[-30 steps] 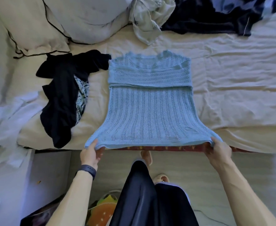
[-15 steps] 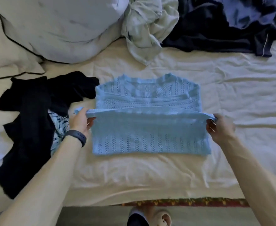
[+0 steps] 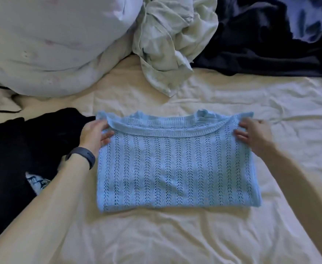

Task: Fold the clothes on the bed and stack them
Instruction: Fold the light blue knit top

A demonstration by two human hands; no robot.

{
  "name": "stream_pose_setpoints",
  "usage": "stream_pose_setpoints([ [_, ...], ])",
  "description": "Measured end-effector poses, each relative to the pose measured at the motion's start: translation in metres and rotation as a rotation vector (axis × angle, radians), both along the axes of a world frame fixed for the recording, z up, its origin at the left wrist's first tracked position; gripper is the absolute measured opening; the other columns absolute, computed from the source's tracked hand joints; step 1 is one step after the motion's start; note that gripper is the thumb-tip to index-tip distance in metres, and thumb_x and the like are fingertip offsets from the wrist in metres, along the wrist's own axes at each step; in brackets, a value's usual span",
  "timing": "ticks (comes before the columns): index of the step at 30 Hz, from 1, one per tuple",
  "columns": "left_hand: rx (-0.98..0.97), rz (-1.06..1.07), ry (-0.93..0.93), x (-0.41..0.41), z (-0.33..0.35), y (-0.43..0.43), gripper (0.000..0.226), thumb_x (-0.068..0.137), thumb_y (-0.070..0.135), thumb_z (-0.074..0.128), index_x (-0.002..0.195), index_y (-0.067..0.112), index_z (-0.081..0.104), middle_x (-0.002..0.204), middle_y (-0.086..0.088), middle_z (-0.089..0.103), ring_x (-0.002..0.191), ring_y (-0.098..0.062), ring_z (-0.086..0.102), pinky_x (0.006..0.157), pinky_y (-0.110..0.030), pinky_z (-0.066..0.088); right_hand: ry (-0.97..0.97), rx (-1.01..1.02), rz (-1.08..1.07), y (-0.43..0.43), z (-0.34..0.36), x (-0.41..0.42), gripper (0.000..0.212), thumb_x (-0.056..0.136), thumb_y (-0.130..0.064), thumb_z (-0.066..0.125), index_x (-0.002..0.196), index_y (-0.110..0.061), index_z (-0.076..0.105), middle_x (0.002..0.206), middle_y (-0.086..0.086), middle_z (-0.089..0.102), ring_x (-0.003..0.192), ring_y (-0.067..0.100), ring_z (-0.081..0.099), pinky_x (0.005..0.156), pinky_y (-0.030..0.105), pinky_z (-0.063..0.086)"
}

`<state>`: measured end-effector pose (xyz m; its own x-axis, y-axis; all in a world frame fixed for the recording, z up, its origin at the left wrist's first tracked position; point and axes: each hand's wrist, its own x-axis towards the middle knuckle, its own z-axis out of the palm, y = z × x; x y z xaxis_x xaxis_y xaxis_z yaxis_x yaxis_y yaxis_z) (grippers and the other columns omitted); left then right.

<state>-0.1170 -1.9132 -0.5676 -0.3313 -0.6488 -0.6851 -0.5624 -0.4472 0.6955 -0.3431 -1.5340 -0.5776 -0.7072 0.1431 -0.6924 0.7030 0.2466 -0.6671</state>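
Your bed's wrinkled cream sheet (image 3: pixel 156 235) carries everything. At far left a heaped black garment (image 3: pixel 13 149) lies just beside your left hand (image 3: pixel 94 134), which pinches the far left corner of the folded light-blue open-knit sweater (image 3: pixel 175 168) at the bed's centre. Beyond lie a bulky white pillow (image 3: pixel 51 44), a crumpled pale garment (image 3: pixel 166 44) and a dark navy garment (image 3: pixel 251 44). Your right hand (image 3: pixel 255 134) pinches the sweater's far right corner. Bare sheet lies open toward you and to the right.
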Motion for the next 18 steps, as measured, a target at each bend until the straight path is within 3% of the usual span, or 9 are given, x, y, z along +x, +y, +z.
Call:
stream_pose_setpoints([
  [3,-0.432,-0.235,-0.226,0.003,-0.013,0.006,0.053,0.089,0.017,0.07,0.137,0.018,0.05,0.127,-0.007,0.058,0.09,-0.017,0.063,0.071,-0.028,0.05,0.178,0.412,0.324,0.008,-0.008,0.008,0.064,0.083,-0.013,0.07,0.142,-0.011,0.045,0.127,0.01,0.06,0.101,0.026,0.065,0.091,0.044,0.056],
  [5,-0.615,-0.34,-0.31,0.004,-0.015,0.009,0.06,0.085,0.019,0.073,0.14,0.021,0.048,0.139,-0.01,0.045,0.105,-0.024,0.058,0.093,-0.035,0.049,0.237,0.494,0.425,0.01,-0.009,0.006,0.075,0.082,-0.023,0.076,0.148,-0.013,0.042,0.139,0.014,0.051,0.125,0.029,0.053,0.109,0.046,0.044],
  [7,-0.77,-0.46,-0.349,0.005,-0.014,0.011,0.068,0.082,0.022,0.075,0.143,0.027,0.046,0.143,-0.013,0.037,0.12,-0.035,0.049,0.102,-0.043,0.044,0.267,0.539,0.546,0.008,-0.007,0.003,0.079,0.084,-0.035,0.077,0.152,-0.025,0.038,0.147,0.015,0.04,0.136,0.033,0.04,0.116,0.047,0.036],
  [10,-1.112,-0.928,-0.469,0.0,-0.011,0.01,0.064,0.079,0.027,0.077,0.138,0.035,0.054,0.146,-0.011,0.041,0.125,-0.039,0.044,0.1,-0.05,0.039,0.467,0.757,0.939,0.004,-0.003,-0.003,0.061,0.089,-0.045,0.072,0.144,-0.039,0.049,0.157,0.007,0.03,0.139,0.034,0.032,0.114,0.048,0.031],
  [13,-1.266,-1.154,-0.453,-0.01,-0.011,0.004,0.041,0.081,0.023,0.076,0.121,0.029,0.069,0.139,-0.009,0.053,0.119,-0.034,0.052,0.096,-0.045,0.034,0.707,0.812,1.198,0.001,-0.007,-0.009,0.033,0.091,-0.033,0.074,0.123,-0.027,0.07,0.154,0.008,0.042,0.137,0.037,0.036,0.103,0.05,0.035],
  [16,-1.349,-1.174,-0.407,-0.022,-0.015,-0.008,0.015,0.085,0.019,0.075,0.1,0.02,0.075,0.117,-0.007,0.066,0.106,-0.034,0.06,0.088,-0.045,0.041,0.674,0.792,1.062,-0.007,-0.016,-0.019,0.024,0.099,-0.032,0.062,0.116,-0.019,0.072,0.141,0.006,0.055,0.13,0.034,0.041,0.1,0.047,0.035],
  [18,-1.301,-1.119,-0.451,-0.03,-0.016,-0.016,0.014,0.094,0.023,0.065,0.103,0.019,0.074,0.11,-0.008,0.068,0.106,-0.034,0.059,0.089,-0.045,0.042,0.579,0.772,0.954,-0.013,-0.021,-0.028,0.03,0.103,-0.04,0.051,0.114,-0.019,0.069,0.136,0.006,0.059,0.128,0.032,0.041,0.101,0.046,0.033],
])
